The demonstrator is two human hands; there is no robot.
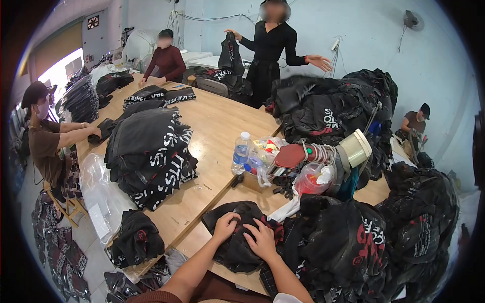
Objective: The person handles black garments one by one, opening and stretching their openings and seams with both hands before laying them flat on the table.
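Note:
A black garment lies crumpled on the near edge of the table, under both my hands. My left hand has its fingers curled into the cloth at the garment's upper left. On the right side of the same garment rests my right hand, its fingers spread over the fabric. A bit of red shows beside the right fingers. Against the garment's right side sits a big heap of black garments with white and red lettering.
A tall stack of black garments stands on the wooden table. Beyond my hands are a water bottle, a white tub and bagged items. Another heap rises behind them. A person works at left; others are at the far side.

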